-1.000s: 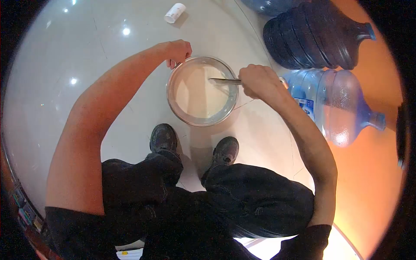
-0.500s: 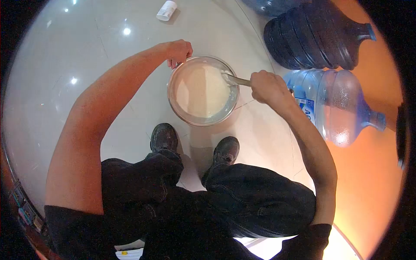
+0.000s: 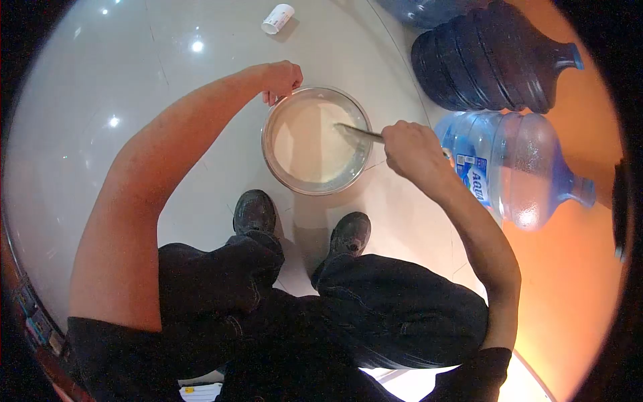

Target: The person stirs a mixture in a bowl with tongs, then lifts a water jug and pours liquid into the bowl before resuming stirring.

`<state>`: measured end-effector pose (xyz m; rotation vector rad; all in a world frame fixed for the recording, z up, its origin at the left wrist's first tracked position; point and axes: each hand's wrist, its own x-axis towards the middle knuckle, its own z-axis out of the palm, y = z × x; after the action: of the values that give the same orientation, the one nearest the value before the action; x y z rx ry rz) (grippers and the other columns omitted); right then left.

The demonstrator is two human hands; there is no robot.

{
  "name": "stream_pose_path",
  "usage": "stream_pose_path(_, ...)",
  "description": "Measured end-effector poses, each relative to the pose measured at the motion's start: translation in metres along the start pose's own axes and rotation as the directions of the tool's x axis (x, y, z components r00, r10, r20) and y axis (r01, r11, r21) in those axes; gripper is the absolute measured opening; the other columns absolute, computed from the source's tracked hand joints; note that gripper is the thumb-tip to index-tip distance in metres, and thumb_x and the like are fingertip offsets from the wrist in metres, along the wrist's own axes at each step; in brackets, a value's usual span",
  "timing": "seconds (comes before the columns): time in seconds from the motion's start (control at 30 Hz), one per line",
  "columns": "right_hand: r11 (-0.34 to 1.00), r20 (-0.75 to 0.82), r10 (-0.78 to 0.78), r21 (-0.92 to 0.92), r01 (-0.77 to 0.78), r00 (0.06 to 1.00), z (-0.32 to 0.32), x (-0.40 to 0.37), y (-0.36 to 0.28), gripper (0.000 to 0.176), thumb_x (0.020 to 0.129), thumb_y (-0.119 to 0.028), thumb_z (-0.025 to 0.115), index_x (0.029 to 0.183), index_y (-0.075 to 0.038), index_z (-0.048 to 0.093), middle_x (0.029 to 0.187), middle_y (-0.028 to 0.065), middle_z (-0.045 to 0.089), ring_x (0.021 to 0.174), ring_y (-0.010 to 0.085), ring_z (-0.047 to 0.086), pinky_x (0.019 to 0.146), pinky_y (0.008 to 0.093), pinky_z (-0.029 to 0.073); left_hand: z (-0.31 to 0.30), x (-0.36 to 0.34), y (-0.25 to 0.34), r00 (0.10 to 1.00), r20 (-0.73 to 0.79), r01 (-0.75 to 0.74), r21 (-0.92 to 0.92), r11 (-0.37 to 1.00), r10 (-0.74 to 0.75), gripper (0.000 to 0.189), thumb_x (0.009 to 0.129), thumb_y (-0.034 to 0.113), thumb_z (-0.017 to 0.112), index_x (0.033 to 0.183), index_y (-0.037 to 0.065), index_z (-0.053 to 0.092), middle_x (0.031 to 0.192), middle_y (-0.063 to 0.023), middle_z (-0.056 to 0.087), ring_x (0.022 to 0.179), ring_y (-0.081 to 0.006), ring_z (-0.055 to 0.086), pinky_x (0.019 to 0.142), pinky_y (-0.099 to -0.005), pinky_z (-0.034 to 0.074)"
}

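Note:
A round metal bowl (image 3: 292, 184) stands on the tiled floor in front of my shoes, with a pale, creamy mixture (image 3: 311, 144) in it. My left hand (image 3: 284, 80) grips the bowl's rim at its far left side, fingers closed on the edge. At the right, my right hand (image 3: 408, 149) is closed around the handle of a metal utensil (image 3: 365, 133). The utensil reaches over the bowl's right rim, and its end dips into the mixture right of the centre; the shape of that end is hidden.
A white paper cup (image 3: 277, 19) lies on its side beyond the bowl. At the right lie a clear blue water jug (image 3: 516, 164) and a dark jug (image 3: 482, 60), near an orange wall (image 3: 569, 281). My shoes (image 3: 254, 213) are just below the bowl.
The utensil's end has moved left and slightly down, deeper into the mixture. My right hand has shifted slightly down and left. My left hand stays on the rim.

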<state>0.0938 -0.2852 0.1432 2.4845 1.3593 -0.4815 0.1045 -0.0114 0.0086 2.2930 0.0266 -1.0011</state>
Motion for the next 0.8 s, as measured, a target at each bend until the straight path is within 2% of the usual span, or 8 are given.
stream_pose_path(0.13, 0.998, -0.005, 0.056, 0.026, -0.056, 0.998, 0.0, 0.008, 0.006, 0.01, 0.069, -0.005, 0.058, 0.073, -0.001, 0.065, 0.074, 0.0193, 0.063, 0.072, 0.0315, 0.064, 0.063, 0.0405, 0.051, 0.0, -0.001, 0.002, 1.0, 0.0, 0.0, -0.017, 1.0, 0.0, 0.011, 0.07, 0.003, 0.058, 0.074, 0.001, 0.048, 0.065, -0.0134, 0.06, 0.054, -0.0253, 0.064, 0.045, -0.0353, 0.056)
stream_pose_path(0.2, 0.992, 0.076, 0.118, 0.038, -0.121, 0.99, 0.001, 0.01, 0.005, 0.011, 0.07, -0.005, 0.056, 0.074, 0.0, 0.065, 0.074, 0.0194, 0.063, 0.073, 0.032, 0.064, 0.064, 0.0405, 0.051, 0.0, -0.002, 0.004, 1.0, 0.003, 0.02, 0.027, 0.999, -0.02, 0.01, 0.076, 0.005, 0.058, 0.083, 0.002, 0.052, 0.067, -0.0141, 0.06, 0.054, -0.0226, 0.064, 0.045, -0.0349, 0.056)
stream_pose_path(0.33, 0.994, 0.144, 0.103, 0.028, -0.108, 0.984, -0.004, 0.003, 0.0, 0.012, 0.072, -0.007, 0.056, 0.075, -0.001, 0.066, 0.075, 0.0196, 0.063, 0.073, 0.0318, 0.064, 0.064, 0.0405, 0.051, -0.001, -0.003, 0.005, 1.0, -0.005, 0.023, 0.009, 1.0, -0.022, 0.012, 0.071, 0.004, 0.058, 0.076, 0.001, 0.047, 0.065, -0.0133, 0.06, 0.056, -0.0256, 0.064, 0.047, -0.0355, 0.056)
stream_pose_path(0.43, 0.998, 0.178, 0.053, 0.025, -0.058, 0.983, 0.008, -0.002, -0.007, 0.013, 0.073, -0.008, 0.055, 0.076, -0.002, 0.066, 0.076, 0.019, 0.064, 0.074, 0.0305, 0.064, 0.064, 0.0395, 0.051, -0.001, -0.004, 0.006, 0.999, 0.001, 0.036, 0.004, 0.999, -0.036, 0.012, 0.071, 0.003, 0.058, 0.076, 0.001, 0.047, 0.067, -0.014, 0.06, 0.056, -0.026, 0.065, 0.047, -0.0361, 0.057)
stream_pose_path(0.53, 0.997, 0.236, -0.002, 0.071, -0.015, 0.972, 0.013, -0.005, -0.021, 0.013, 0.071, -0.006, 0.053, 0.075, 0.0, 0.064, 0.078, 0.0193, 0.062, 0.075, 0.0325, 0.063, 0.067, 0.0418, 0.05, 0.0, -0.004, 0.004, 0.999, -0.012, 0.035, -0.01, 0.999, -0.035, 0.009, 0.078, 0.006, 0.058, 0.081, 0.002, 0.05, 0.068, -0.0144, 0.06, 0.054, -0.0226, 0.063, 0.044, -0.0351, 0.055)
stream_pose_path(0.6, 0.993, 0.301, -0.105, 0.088, 0.082, 0.948, 0.016, -0.007, -0.027, 0.013, 0.073, -0.007, 0.052, 0.073, -0.001, 0.063, 0.078, 0.0187, 0.062, 0.075, 0.0315, 0.063, 0.065, 0.0412, 0.05, -0.001, -0.002, 0.004, 0.999, 0.025, 0.027, 0.016, 0.999, -0.028, 0.008, 0.078, 0.004, 0.057, 0.081, 0.001, 0.05, 0.068, -0.0147, 0.06, 0.054, -0.0227, 0.063, 0.045, -0.0347, 0.056)
stream_pose_path(0.7, 0.982, 0.246, -0.17, 0.123, 0.144, 0.954, 0.024, -0.015, -0.034, 0.011, 0.072, -0.005, 0.051, 0.071, 0.0, 0.061, 0.07, 0.0176, 0.061, 0.067, 0.0318, 0.062, 0.061, 0.0413, 0.049, 0.0, -0.002, 0.002, 1.0, -0.003, 0.001, 0.011, 1.0, -0.001, 0.013, 0.07, 0.001, 0.058, 0.075, 0.001, 0.046, 0.066, -0.0152, 0.059, 0.056, -0.0259, 0.065, 0.044, -0.0359, 0.056)
stream_pose_path(0.8, 0.967, 0.189, -0.212, 0.182, 0.178, 0.959, 0.034, -0.016, -0.037, 0.011, 0.071, -0.004, 0.052, 0.077, 0.002, 0.059, 0.066, 0.0179, 0.059, 0.062, 0.0319, 0.061, 0.059, 0.0415, 0.049, 0.0, -0.004, 0.003, 1.0, -0.017, 0.001, 0.001, 1.0, -0.001, 0.013, 0.071, 0.001, 0.059, 0.075, 0.001, 0.047, 0.066, -0.0152, 0.059, 0.056, -0.026, 0.065, 0.044, -0.036, 0.056)
